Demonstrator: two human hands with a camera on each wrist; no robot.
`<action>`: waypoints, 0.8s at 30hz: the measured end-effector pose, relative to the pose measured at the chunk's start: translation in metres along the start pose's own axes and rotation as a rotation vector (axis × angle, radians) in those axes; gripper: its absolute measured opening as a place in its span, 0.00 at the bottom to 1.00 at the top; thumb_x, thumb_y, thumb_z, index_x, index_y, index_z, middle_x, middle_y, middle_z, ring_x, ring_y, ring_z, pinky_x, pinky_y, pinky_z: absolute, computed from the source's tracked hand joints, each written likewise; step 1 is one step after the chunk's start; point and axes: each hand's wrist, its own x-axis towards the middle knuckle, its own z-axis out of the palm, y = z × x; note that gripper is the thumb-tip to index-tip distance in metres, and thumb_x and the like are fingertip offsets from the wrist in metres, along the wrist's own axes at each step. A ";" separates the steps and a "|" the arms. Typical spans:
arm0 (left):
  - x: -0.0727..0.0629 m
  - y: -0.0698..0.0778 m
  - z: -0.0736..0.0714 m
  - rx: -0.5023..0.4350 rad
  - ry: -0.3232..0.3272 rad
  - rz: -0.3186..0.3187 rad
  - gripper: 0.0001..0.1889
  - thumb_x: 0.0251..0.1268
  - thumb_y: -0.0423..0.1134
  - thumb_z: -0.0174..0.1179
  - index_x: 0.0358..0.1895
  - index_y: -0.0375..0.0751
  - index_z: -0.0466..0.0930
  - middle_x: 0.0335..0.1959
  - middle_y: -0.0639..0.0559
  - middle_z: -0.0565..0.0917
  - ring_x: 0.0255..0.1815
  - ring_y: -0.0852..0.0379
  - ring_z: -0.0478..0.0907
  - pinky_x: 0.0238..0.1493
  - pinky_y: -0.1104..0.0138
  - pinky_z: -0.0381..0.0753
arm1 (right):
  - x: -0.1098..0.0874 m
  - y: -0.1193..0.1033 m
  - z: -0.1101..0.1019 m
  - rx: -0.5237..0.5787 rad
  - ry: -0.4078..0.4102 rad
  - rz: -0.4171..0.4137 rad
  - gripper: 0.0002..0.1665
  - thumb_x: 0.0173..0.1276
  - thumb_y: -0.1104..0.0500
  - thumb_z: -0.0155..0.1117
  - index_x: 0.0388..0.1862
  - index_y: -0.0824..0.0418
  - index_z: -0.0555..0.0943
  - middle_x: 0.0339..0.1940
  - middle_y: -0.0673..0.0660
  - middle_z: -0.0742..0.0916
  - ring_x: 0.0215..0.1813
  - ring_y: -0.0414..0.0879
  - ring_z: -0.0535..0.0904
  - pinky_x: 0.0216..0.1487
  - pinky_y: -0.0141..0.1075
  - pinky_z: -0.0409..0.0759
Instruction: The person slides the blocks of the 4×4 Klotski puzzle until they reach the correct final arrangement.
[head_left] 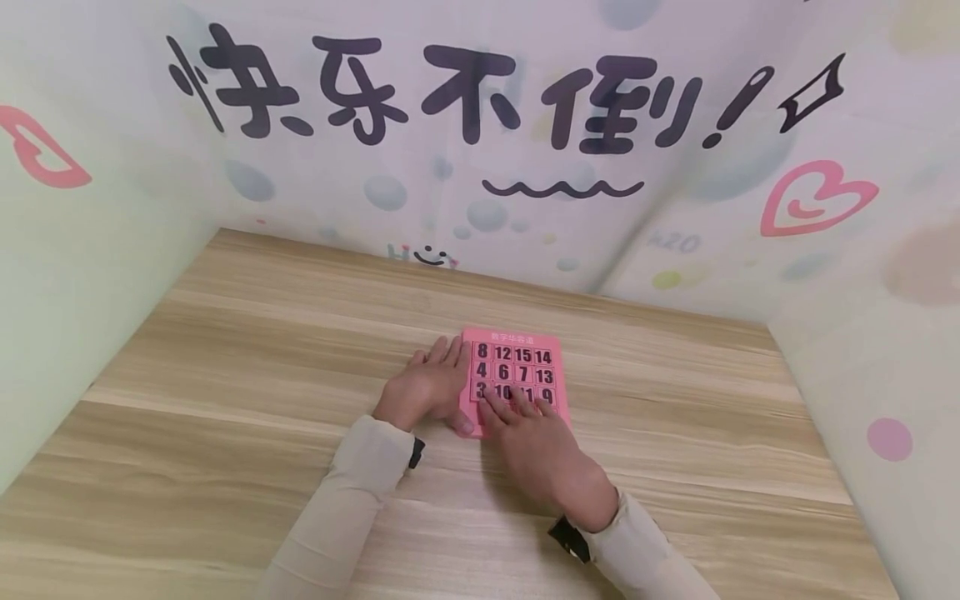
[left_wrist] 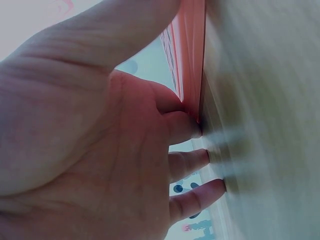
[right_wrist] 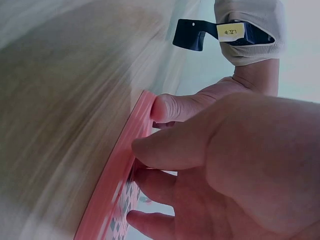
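Observation:
A pink number slide puzzle [head_left: 558, 358] lies flat on the table, its black-numbered tiles facing up. My left hand [head_left: 427, 387] rests along its left side, with fingers stretched toward the far edge and the thumb at the near left corner. In the left wrist view, fingertips [left_wrist: 216, 189] touch the table while others lie against the puzzle's pink side [left_wrist: 192, 55]. From the near side, my right hand [head_left: 543, 454] reaches over the board, its extended fingers [head_left: 498, 408] touching the lower tiles. They cover the bottom row and part of the row above.
The wood-grain table [head_left: 247, 375] extends around the puzzle. Behind it hangs a white printed backdrop [head_left: 465, 200] with large black characters, and pale walls stand on both sides. Black straps [head_left: 570, 540] show at both wrists below light sleeves [head_left: 330, 517].

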 end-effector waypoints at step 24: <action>0.000 0.000 -0.001 -0.045 -0.022 -0.023 0.64 0.50 0.52 0.74 0.80 0.37 0.34 0.82 0.44 0.35 0.82 0.45 0.28 0.81 0.50 0.35 | -0.049 0.033 -0.003 0.065 -0.006 0.138 0.29 0.74 0.64 0.45 0.73 0.64 0.68 0.76 0.59 0.70 0.78 0.62 0.59 0.74 0.59 0.62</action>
